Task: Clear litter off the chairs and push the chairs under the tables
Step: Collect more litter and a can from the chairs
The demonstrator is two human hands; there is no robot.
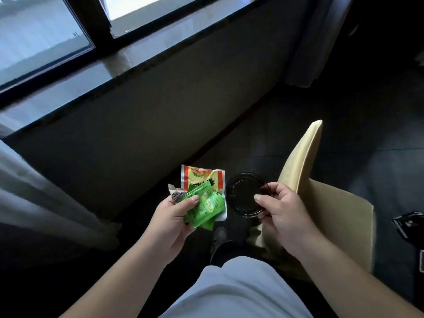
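The left hand point(171, 216) holds a fan of wrappers point(203, 198), just left of a round lid point(246, 195) pinched by the right hand point(281, 208). The chair point(325, 203) stands right of both hands, its back toward the wall. A curtain point(41, 191) hangs at far left, below the window point(46, 35).

I counted two green sachets point(205, 206), one orange-and-white wrapper point(202, 177) and one small silvery wrapper point(175, 195) pinched in my left hand point(171, 222). My right hand point(281, 212) held one dark round plastic lid point(244, 195). One cream-covered chair point(325, 198) stood beside me, and one dark packet point(408, 223) lay on the floor.
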